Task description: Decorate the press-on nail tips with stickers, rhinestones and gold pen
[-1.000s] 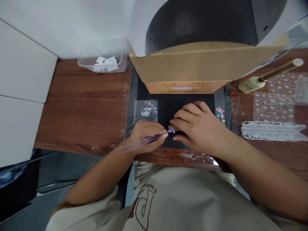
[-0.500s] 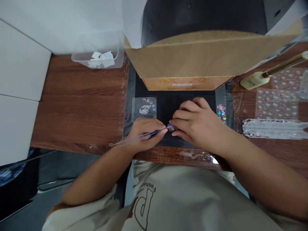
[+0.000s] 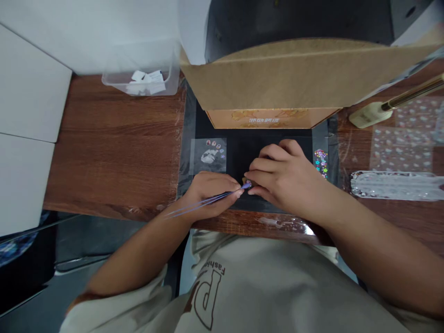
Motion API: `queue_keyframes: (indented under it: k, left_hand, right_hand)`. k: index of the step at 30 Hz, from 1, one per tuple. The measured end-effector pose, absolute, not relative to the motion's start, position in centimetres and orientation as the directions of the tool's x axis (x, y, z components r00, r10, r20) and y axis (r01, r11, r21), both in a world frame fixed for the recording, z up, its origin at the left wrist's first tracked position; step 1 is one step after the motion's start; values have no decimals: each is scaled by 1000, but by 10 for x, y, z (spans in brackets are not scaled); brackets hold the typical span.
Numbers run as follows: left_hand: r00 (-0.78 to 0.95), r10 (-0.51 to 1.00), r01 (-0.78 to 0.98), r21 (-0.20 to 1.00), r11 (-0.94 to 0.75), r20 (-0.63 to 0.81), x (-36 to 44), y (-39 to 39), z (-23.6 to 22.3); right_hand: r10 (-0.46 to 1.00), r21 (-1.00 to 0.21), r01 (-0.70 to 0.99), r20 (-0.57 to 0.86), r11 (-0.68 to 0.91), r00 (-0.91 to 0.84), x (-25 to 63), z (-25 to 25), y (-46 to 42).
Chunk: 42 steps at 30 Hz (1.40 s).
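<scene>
My left hand [image 3: 213, 194] is closed, pinching thin purple cords [image 3: 204, 202] between thumb and forefinger. The loose strands trail left over the wrist, and their thicker end points right, towards the other hand. Facing it, my right hand [image 3: 282, 173] curls its fingers round a small tan and shiny piece [image 3: 247, 181]. Most of that piece is hidden by the fingertips, so its kind does not show. The purple end touches or lies right at the piece. Both hands are low over a black mat [image 3: 237, 152].
A clear sheet of small stickers [image 3: 208, 156] lies left of the hands. Shiny star-shaped decorations [image 3: 321, 163] lie at the right. A cardboard box [image 3: 267, 88] stands behind. A clear bin [image 3: 149, 83] holds white slips. Further right are a cream-and-gold bottle [image 3: 371, 115] and a clear tray [image 3: 395, 185].
The purple cords have shifted slightly right and down at the fingertips, and their trailing strands lie closer together. Both hands keep nearly the same pose. The view has shifted slightly.
</scene>
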<state>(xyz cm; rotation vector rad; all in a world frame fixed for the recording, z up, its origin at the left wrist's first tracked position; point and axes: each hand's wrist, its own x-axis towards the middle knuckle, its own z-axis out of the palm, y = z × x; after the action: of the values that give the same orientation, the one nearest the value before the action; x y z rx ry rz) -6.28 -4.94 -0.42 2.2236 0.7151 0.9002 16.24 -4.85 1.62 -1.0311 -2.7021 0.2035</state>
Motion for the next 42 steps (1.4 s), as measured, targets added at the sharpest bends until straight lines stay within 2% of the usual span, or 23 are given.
queue_keyframes:
  k: [6, 12, 20, 28, 35, 42]
  left_hand:
    - [581, 697, 254, 720, -646, 421, -59, -50, -4]
    - [562, 719, 250, 744, -619, 410, -56, -51, -5]
    - [582, 669, 228, 698, -679, 461, -57, -51, -8]
    - [556, 704, 291, 690, -663, 442, -53, -51, -6]
    - [591, 663, 229, 693, -684, 459, -53, -52, -7]
    - [396, 680, 221, 655, -722, 617, -63, -49, -8]
  right_hand:
    - [666, -232, 630, 138, 741, -733, 162, 19, -48]
    - [657, -266, 606, 182, 749, -732, 161, 13, -48]
    - [662, -230, 624, 167, 747, -731, 162, 12, -49]
    - [661, -226, 625, 163, 748, -732, 160, 14, -49]
    - [659, -211, 626, 167, 751, -734, 161, 14, -49]
    - [666, -201, 637, 151, 744, -730, 166, 16, -49]
